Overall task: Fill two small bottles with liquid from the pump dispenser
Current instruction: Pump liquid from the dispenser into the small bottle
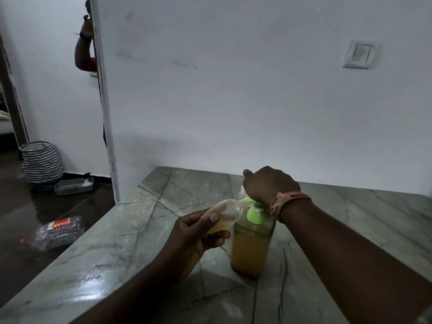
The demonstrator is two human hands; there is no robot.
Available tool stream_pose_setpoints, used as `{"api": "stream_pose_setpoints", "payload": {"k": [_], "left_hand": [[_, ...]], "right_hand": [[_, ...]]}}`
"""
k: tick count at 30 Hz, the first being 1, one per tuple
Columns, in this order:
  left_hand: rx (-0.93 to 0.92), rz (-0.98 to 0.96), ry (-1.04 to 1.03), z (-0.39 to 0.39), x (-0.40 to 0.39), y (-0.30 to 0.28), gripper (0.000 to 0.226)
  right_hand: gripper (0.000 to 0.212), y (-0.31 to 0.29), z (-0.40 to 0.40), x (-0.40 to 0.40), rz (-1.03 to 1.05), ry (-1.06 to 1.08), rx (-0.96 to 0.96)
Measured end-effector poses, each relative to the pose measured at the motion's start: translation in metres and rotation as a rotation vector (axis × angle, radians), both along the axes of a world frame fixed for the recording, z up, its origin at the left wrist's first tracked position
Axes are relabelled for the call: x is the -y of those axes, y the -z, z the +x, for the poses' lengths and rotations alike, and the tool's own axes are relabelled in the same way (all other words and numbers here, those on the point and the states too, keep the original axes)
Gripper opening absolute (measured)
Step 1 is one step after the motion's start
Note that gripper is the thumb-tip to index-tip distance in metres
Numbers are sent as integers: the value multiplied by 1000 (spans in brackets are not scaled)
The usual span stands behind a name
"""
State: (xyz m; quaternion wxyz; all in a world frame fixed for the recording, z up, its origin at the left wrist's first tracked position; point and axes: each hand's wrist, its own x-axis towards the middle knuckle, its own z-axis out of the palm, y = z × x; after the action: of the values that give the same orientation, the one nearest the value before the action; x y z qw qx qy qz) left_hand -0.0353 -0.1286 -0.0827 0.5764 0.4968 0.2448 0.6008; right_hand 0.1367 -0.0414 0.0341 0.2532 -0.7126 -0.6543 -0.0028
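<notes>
A tall clear pump dispenser (251, 249) full of amber liquid stands on the grey-green marble counter (131, 235), with a bright green pump collar. My right hand (268, 185) presses down on the pump head, palm over it, fingers hidden behind. My left hand (198, 232) grips a small clear bottle (225, 213), tilted on its side with its mouth against the pump spout. A little amber liquid lies in the bottle's lower side. Only this one small bottle shows.
A white wall stands close behind the counter, with a switch plate (358, 53) at upper right. On the dark floor to the left lie a plastic package (57, 232), a patterned basket (42, 161) and a grey tray (73, 185). Another person's arm (85, 46) shows past the wall corner.
</notes>
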Motion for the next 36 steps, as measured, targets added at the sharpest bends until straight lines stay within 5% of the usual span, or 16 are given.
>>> {"api": "stream_pose_setpoints", "payload": {"k": [4, 12, 17, 36], "left_hand": [[-2, -5, -5, 0, -3, 1, 51], [-4, -14, -15, 0, -4, 3, 51], [6, -25, -26, 2, -1, 1, 56], [14, -1, 2, 3, 6, -7, 62]], "right_hand": [[52, 0, -4, 0, 96, 2, 50], [35, 4, 0, 2, -56, -16, -25], [38, -4, -3, 4, 161, -55, 156], [32, 5, -4, 7, 134, -100, 93]]}}
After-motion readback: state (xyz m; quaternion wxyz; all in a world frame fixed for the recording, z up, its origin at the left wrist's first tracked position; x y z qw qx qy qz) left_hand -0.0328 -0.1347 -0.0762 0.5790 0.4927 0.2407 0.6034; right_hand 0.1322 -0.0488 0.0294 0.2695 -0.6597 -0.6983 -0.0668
